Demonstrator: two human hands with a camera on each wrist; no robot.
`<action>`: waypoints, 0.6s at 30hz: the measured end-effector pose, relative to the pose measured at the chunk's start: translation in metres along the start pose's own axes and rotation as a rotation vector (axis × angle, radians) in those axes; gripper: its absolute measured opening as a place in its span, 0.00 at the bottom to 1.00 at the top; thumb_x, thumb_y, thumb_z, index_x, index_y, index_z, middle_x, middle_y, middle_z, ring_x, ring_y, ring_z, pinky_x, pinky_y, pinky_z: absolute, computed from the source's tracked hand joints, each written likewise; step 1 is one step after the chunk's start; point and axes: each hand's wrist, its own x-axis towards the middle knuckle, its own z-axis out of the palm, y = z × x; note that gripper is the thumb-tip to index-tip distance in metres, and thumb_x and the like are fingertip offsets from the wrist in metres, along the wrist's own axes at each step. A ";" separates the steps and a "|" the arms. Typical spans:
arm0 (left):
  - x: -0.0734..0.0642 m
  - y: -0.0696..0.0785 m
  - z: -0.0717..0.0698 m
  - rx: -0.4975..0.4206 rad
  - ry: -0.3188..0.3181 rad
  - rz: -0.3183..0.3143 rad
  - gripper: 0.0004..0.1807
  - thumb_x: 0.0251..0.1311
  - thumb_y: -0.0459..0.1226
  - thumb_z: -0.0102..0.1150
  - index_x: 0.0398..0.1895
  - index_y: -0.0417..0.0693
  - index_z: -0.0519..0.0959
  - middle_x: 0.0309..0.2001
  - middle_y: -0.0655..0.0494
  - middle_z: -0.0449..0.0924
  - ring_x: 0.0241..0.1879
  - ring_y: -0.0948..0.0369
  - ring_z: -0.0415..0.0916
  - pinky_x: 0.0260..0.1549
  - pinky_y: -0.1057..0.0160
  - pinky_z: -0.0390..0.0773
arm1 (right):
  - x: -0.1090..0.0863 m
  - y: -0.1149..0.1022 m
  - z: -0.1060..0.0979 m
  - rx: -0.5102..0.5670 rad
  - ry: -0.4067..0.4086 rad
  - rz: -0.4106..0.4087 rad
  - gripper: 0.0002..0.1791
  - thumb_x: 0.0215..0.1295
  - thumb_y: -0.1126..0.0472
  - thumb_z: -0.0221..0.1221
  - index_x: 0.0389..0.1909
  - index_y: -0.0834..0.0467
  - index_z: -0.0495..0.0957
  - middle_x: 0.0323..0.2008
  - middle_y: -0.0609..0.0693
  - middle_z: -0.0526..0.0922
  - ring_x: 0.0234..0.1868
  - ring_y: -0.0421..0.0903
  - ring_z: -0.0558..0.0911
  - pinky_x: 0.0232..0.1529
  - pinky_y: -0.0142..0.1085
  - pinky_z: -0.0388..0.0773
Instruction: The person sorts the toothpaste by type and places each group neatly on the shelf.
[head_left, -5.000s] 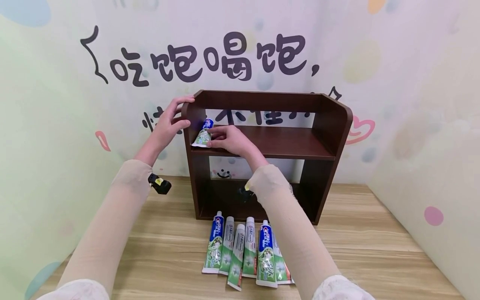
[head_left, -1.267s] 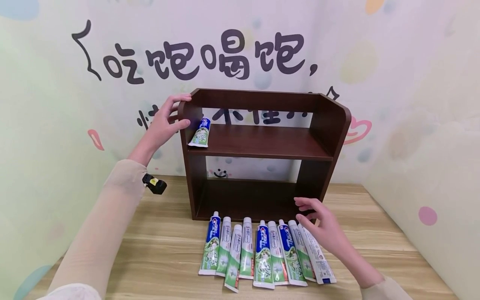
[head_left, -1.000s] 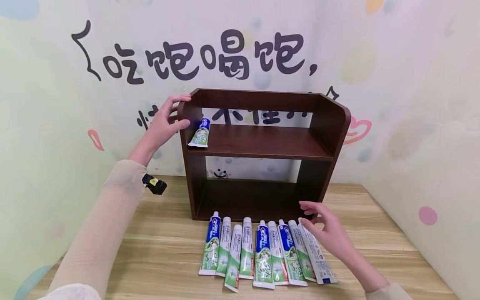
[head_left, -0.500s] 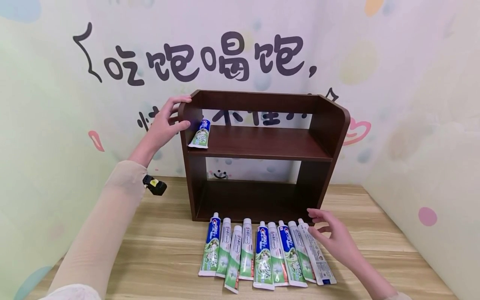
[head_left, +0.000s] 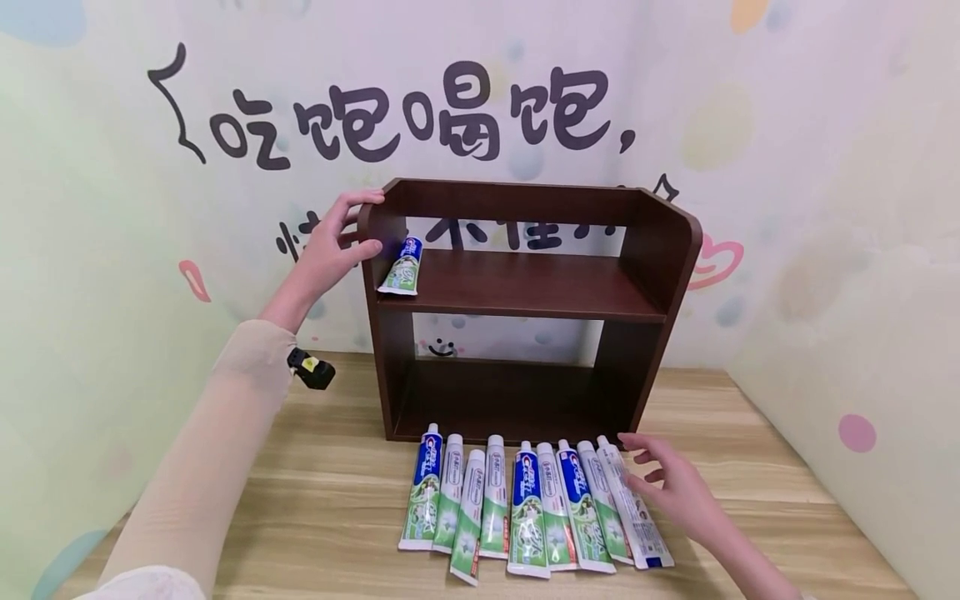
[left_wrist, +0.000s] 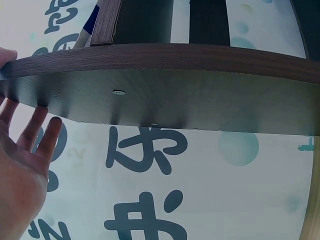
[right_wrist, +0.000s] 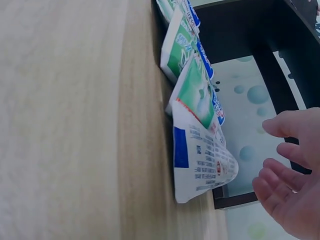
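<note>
My left hand [head_left: 325, 247] grips the upper left side panel of a dark brown wooden shelf [head_left: 525, 308]. The left wrist view shows the thumb on one side of that panel and the fingers [left_wrist: 52, 132] on the other. One blue, white and green toothpaste tube [head_left: 402, 267] leans in the left corner of the upper shelf. Past the right end of a row of tubes, my right hand [head_left: 675, 483] hovers with loosely bent fingers, holding nothing. Nearest to it lies a white toothpaste tube [head_left: 637, 521], printed back up, also seen in the right wrist view [right_wrist: 200, 160].
Several toothpaste tubes [head_left: 528, 517], some blue-green and some white-green, lie side by side before the shelf on the wooden table [head_left: 750, 467]. Pale walls with black lettering [head_left: 465, 112] stand behind and at both sides. A small black camera [head_left: 311, 368] sits on the left wrist.
My right hand has let go of the tube on the upper shelf, come down to the row's right end, then drifted slightly right and nearer. The left hand keeps its hold on the shelf.
</note>
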 end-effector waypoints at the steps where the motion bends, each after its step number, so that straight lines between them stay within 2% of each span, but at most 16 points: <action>1: 0.000 0.000 0.000 -0.001 0.001 0.001 0.29 0.62 0.29 0.55 0.68 0.42 0.64 0.75 0.49 0.60 0.71 0.44 0.62 0.67 0.42 0.65 | 0.000 0.000 0.000 -0.002 -0.009 0.009 0.28 0.56 0.70 0.67 0.59 0.59 0.75 0.51 0.57 0.82 0.45 0.52 0.79 0.38 0.31 0.81; 10: 0.000 0.003 -0.001 0.015 0.007 -0.005 0.29 0.62 0.29 0.55 0.68 0.43 0.64 0.75 0.50 0.60 0.71 0.44 0.63 0.67 0.43 0.66 | 0.000 0.003 0.003 -0.032 -0.119 0.134 0.27 0.58 0.64 0.68 0.59 0.56 0.76 0.52 0.54 0.81 0.47 0.47 0.77 0.38 0.30 0.78; 14: 0.000 0.002 -0.001 0.019 0.012 -0.001 0.29 0.62 0.29 0.55 0.68 0.43 0.64 0.74 0.50 0.61 0.70 0.44 0.64 0.65 0.48 0.69 | -0.001 0.005 0.005 -0.033 -0.159 0.154 0.27 0.57 0.62 0.69 0.59 0.56 0.76 0.52 0.54 0.81 0.45 0.46 0.76 0.36 0.28 0.77; 18: 0.001 -0.001 0.000 0.015 0.006 -0.004 0.29 0.62 0.29 0.55 0.68 0.43 0.64 0.74 0.50 0.61 0.70 0.44 0.63 0.65 0.48 0.69 | -0.003 0.007 0.008 -0.030 -0.178 0.160 0.28 0.55 0.64 0.69 0.59 0.57 0.76 0.52 0.55 0.79 0.43 0.45 0.76 0.36 0.28 0.78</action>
